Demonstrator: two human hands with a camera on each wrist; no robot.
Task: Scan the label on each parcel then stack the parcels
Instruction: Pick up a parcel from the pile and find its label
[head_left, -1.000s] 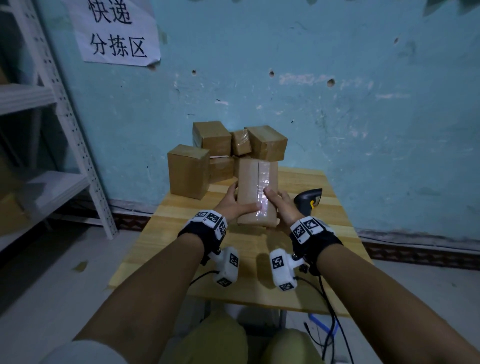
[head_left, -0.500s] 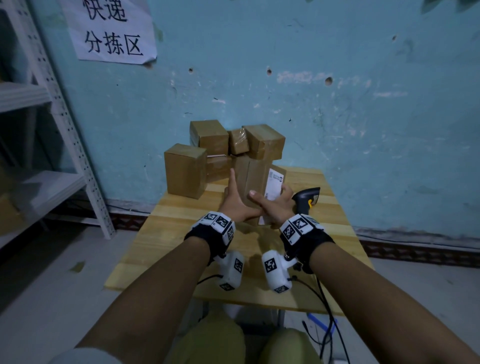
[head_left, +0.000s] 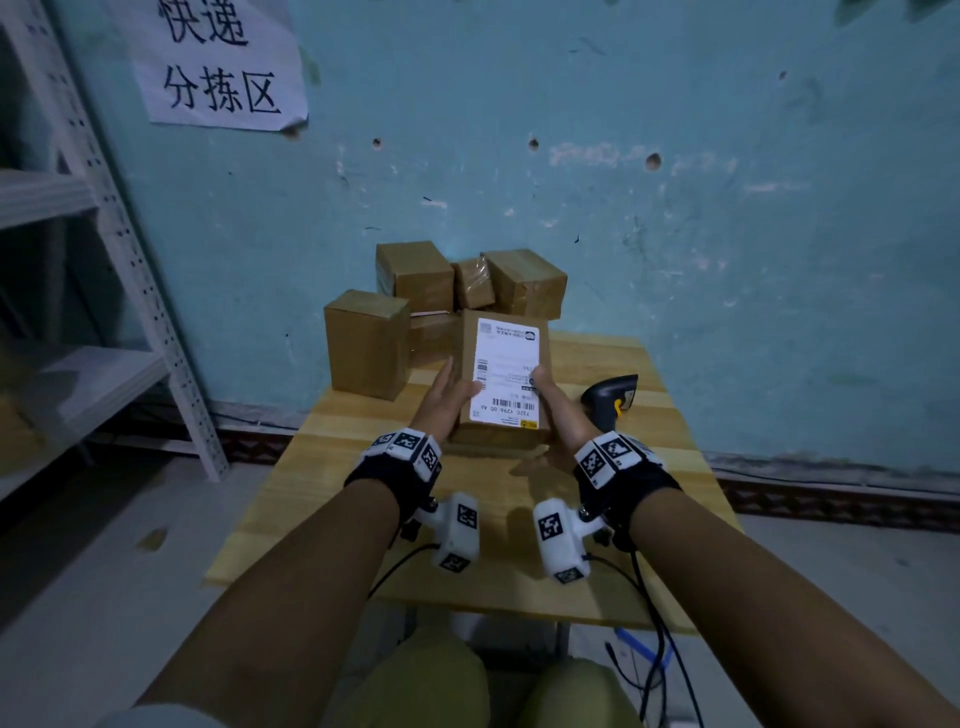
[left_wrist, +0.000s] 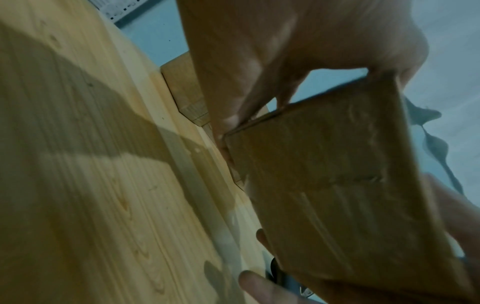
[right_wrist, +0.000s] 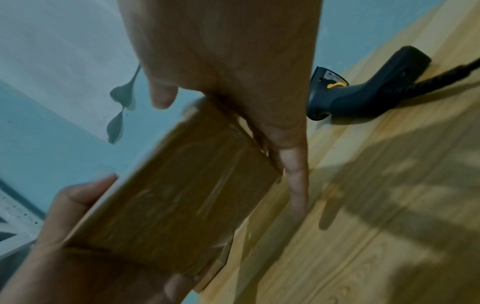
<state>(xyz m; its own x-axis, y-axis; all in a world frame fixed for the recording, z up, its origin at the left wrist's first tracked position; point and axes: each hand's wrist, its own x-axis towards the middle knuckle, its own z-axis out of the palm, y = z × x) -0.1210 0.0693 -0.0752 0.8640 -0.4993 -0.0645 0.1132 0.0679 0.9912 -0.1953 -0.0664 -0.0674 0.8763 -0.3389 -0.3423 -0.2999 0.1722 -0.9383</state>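
A flat brown cardboard parcel (head_left: 503, 384) is held above the wooden table (head_left: 332, 467), its white shipping label (head_left: 506, 371) facing up at me. My left hand (head_left: 447, 395) grips its left side, thumb on the label's edge. My right hand (head_left: 553, 402) grips its right side, thumb on the label. In the left wrist view the parcel's plain underside (left_wrist: 337, 195) shows, held off the table. The right wrist view shows the same parcel (right_wrist: 176, 195) with fingers along its edge. A black handheld barcode scanner (head_left: 613, 397) with a yellow trigger lies on the table just right of my right hand.
Several other brown parcels (head_left: 467, 291) are piled at the table's far edge against the blue wall, one taller box (head_left: 366, 343) at the left. A white metal shelf (head_left: 78, 291) stands to the left. Cables (head_left: 654, 649) hang by the table's near right edge.
The parcel has been turned over between both hands: its taped side faced me before, now the white label faces up. Both hands shifted to its two sides.
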